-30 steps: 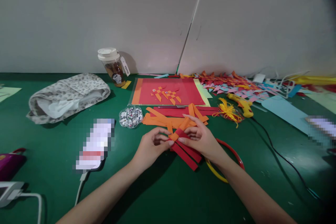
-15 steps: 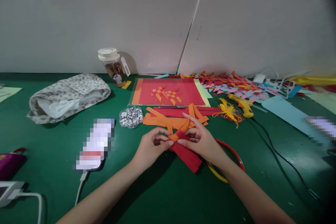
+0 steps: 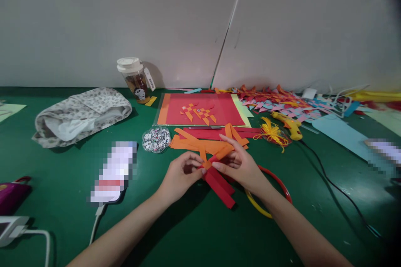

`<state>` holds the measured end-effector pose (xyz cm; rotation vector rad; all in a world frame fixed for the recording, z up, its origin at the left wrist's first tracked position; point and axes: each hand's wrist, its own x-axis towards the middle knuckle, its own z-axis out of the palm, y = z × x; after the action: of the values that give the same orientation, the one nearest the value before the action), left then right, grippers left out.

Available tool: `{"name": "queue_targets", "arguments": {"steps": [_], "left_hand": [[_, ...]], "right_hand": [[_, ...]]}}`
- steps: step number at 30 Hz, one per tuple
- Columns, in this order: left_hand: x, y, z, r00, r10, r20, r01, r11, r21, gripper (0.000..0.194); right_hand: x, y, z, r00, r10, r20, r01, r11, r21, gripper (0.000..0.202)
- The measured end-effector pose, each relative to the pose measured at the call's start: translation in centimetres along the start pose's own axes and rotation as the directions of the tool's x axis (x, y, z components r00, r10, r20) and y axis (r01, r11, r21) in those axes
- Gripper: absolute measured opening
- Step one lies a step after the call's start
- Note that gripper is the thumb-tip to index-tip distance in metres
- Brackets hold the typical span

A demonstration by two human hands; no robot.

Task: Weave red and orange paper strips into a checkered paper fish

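Note:
Both hands pinch one piece of interlaced red and orange paper strips (image 3: 221,187) above the table. My left hand (image 3: 184,171) grips its left side between thumb and fingers. From the right, my right hand (image 3: 236,162) holds it near the crossing, thumb on top and index finger stretched out along an orange strip. Two red ends hang down toward me. Just behind lie loose orange paper strips (image 3: 188,144) and red strips (image 3: 244,133) with a dark slim tool (image 3: 205,127) on them. Fingertips partly hide the crossing.
Woven paper fish (image 3: 203,112) lie on a red sheet. A bag of googly eyes (image 3: 156,139), a phone (image 3: 112,171) and a lidded cup (image 3: 136,81) stand left. On the right are yellow string (image 3: 272,132), a glue gun (image 3: 288,126) with cord, and red and yellow rings (image 3: 282,185).
The red ends have swung slightly left and spread apart into two separate strips. The orange strip by my right hand now lies straighter, pointing up and right. Both hands stay nearly in place.

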<state>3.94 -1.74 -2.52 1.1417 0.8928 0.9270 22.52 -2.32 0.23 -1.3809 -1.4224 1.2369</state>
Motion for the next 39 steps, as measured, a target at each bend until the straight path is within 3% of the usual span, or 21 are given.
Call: {"name": "queue_targets", "arguments": {"steps": [5, 14, 29, 39], "left_hand": [[0.02, -0.18, -0.01, 1.0, -0.007, 0.007, 0.007, 0.999, 0.039, 0.017], [-0.06, 0.13, 0.23, 0.996, -0.066, 0.061, 0.058, 0.991, 0.117, 0.018], [-0.15, 0.09, 0.01, 0.997, -0.066, 0.043, 0.058, 0.986, 0.155, 0.022], [-0.18, 0.36, 0.16, 0.997, -0.044, 0.065, 0.031, 0.98, 0.198, 0.017]], "right_hand": [[0.05, 0.01, 0.09, 0.998, -0.029, -0.053, 0.03, 0.999, 0.035, 0.08], [-0.65, -0.36, 0.72, 0.987, -0.149, -0.061, 0.141, 0.983, -0.117, 0.064], [-0.33, 0.18, 0.07, 0.998, -0.05, 0.032, 0.054, 0.99, -0.13, 0.072], [-0.45, -0.14, -0.03, 0.994, -0.075, 0.082, 0.089, 0.979, -0.185, 0.073]]}}
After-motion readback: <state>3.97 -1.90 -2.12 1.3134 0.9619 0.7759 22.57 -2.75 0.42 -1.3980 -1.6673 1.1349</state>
